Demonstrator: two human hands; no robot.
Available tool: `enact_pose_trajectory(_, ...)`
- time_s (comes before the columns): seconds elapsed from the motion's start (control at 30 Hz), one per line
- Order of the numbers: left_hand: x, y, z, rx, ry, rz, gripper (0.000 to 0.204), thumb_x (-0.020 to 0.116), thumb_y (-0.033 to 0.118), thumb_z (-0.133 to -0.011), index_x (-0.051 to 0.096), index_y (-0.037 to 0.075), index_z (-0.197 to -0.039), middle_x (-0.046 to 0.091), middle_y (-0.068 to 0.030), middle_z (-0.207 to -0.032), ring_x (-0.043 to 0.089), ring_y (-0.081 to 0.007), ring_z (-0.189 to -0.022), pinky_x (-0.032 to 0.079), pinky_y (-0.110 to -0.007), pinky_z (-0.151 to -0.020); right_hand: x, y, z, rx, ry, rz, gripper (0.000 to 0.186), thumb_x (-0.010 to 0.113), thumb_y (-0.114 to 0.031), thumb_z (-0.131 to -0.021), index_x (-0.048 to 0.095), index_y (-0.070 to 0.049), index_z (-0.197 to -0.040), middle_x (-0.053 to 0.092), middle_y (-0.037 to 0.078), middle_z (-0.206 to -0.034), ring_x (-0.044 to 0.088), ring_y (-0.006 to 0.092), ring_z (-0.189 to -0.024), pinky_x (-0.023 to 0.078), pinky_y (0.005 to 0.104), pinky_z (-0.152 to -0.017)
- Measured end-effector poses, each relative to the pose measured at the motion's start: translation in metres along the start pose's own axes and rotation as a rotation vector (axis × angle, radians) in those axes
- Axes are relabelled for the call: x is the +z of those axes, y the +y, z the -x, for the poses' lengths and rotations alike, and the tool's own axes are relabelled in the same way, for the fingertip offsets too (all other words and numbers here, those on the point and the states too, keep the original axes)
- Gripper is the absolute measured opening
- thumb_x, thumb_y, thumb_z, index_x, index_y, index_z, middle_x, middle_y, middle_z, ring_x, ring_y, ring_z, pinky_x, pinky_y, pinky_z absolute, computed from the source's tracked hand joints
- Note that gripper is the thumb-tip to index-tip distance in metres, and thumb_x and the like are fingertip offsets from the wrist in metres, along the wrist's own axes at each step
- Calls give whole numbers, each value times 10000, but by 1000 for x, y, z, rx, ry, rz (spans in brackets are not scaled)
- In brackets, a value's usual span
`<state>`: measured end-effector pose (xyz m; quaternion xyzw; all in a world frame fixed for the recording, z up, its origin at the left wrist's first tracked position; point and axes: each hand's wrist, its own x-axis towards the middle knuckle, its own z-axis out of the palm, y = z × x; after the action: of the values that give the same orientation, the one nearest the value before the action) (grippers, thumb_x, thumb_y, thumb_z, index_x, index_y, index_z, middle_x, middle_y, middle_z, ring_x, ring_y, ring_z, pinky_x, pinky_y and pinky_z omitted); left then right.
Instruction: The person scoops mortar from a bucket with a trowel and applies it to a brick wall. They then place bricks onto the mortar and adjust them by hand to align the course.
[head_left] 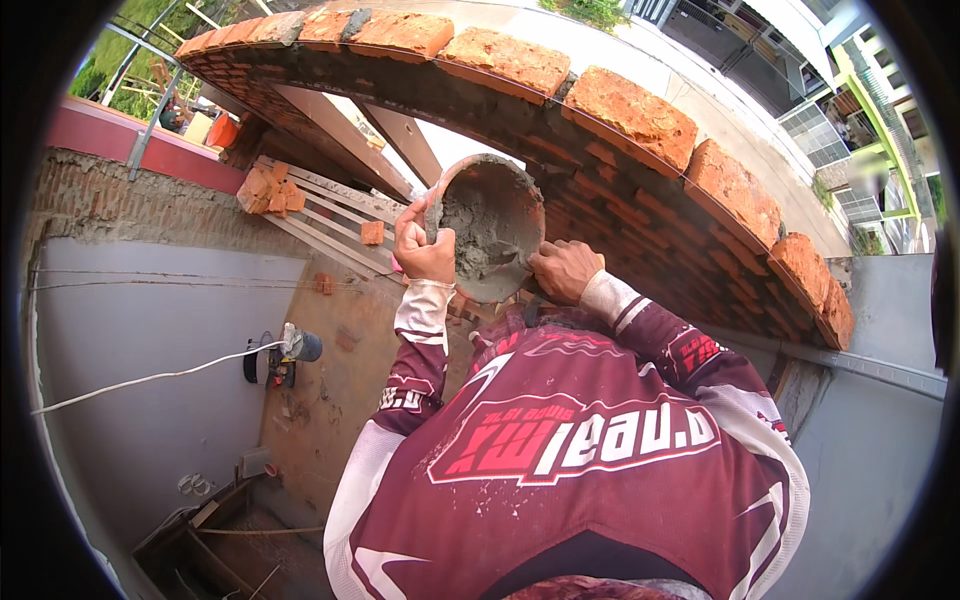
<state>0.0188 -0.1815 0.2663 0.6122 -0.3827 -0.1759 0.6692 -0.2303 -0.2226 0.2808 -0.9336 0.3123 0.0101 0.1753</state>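
Note:
My left hand grips the left rim of a round bowl with its fingers wrapped over the edge. Wet grey mortar coats the inside of the bowl, which is tilted so its opening faces me. On the bowl's lower right side, my right hand is closed around what looks like the handle of a trowel; its flat, mortar-smeared blade lies against the bowl's lower part, and the handle is hidden in the fist. Just beyond the bowl runs a curved brick wall with orange bricks along its top.
A thin string runs along the wall's top course. Wooden planks at left carry a pile of broken bricks and a single brick piece. Far below, a power tool with a white cable hangs near the grey wall.

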Motion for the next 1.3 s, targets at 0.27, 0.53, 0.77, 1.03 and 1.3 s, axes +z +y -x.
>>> enact_pose_trajectory(0.27, 21, 8, 14, 118, 7, -38, 385, 635, -107, -704, 280, 39, -677, 613, -190, -1262, 658, -285, -1164, 528, -369, -1008, -43, 15, -28, 267, -191, 150, 225, 610, -233, -880, 724, -41, -906, 734, 218, -977, 743, 331, -923, 587, 452, -730)
enact_pose_trajectory(0.53, 10, 0, 14, 92, -97, -40, 377, 622, -129, -727, 293, 51, -685, 590, -194, -1331, 598, -357, -1293, 499, -371, -1025, -1, 3, 0, 156, -112, -252, 274, 603, -299, -858, 717, -99, -1007, 733, 197, -917, 701, 412, -934, 543, 520, -851)
enact_pose_trajectory(0.77, 23, -4, 28, 64, -23, -29, 395, 610, -124, -720, 256, 46, -678, 571, -205, -1319, 611, -359, -1281, 486, -369, -1070, -29, -10, 10, 198, -190, -151, 220, 588, -238, -873, 709, -65, -937, 753, 175, -939, 741, 372, -870, 585, 477, -743)
enact_pose_trajectory(1.03, 34, 13, 29, 32, -62, 38, 385, 622, -132, -736, 290, 51, -665, 576, -183, -1347, 585, -357, -1318, 478, -351, -1041, -60, 21, 4, 441, -174, 117, 268, 610, -243, -865, 746, -13, -890, 751, 206, -903, 743, 381, -864, 599, 463, -738)
enact_pose_trajectory(1.3, 37, 9, 25, 0, -162, 64, 391, 631, -114, -748, 298, 72, -661, 573, -197, -1363, 575, -320, -1319, 459, -394, -1077, 6, 18, 27, 273, -174, -403, 424, 637, -470, -889, 680, -57, -978, 706, 236, -872, 674, 471, -904, 526, 543, -804)
